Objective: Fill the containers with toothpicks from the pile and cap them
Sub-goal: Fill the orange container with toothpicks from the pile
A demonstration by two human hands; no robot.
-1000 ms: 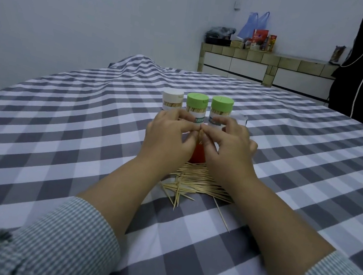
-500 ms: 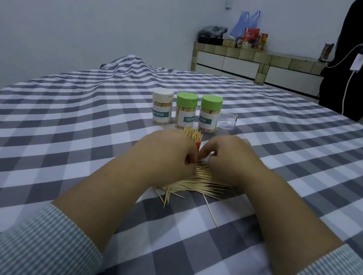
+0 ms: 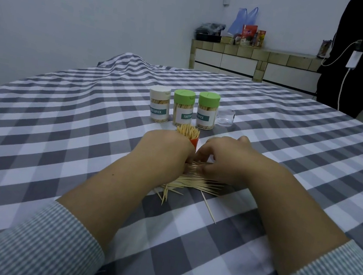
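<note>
Three capped containers (image 3: 182,109) stood beyond the pile (image 3: 195,182); the left hand (image 3: 164,151) gripped a red container (image 3: 194,143), nearly full; the right hand (image 3: 224,159) pinched pile toothpicks.

Three capped jars (image 3: 183,110) and a clear cup (image 3: 225,119) are standing in a row at twelve o'clock, blocking any forward reach. Checked cloth (image 3: 48,132) is lying open toward nine and three o'clock.
</note>
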